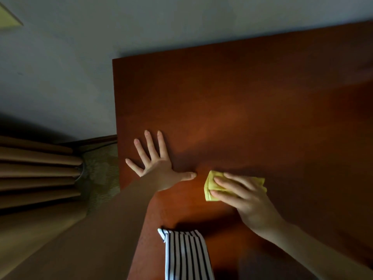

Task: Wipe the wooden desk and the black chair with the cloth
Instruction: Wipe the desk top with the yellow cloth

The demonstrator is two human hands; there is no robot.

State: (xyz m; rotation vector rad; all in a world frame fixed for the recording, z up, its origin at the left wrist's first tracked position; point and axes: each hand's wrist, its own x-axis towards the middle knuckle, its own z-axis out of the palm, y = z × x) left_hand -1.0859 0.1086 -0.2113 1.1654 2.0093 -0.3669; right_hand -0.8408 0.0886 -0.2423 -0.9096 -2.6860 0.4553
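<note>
The reddish-brown wooden desk [252, 110] fills the right and centre of the view. A folded yellow cloth [211, 185] lies flat on it near the front. My right hand [244, 197] presses down on the cloth with its fingers spread over it. My left hand [155, 164] rests flat on the desk just left of the cloth, fingers splayed, holding nothing. The black chair is not in view.
The desk's left edge [116, 126] runs close to my left hand. Beyond it hang tan pleated curtains [38, 170] over a greenish patterned floor [101, 168]. A grey wall [80, 47] backs the desk. A black-and-white striped garment [185, 255] hangs at the bottom.
</note>
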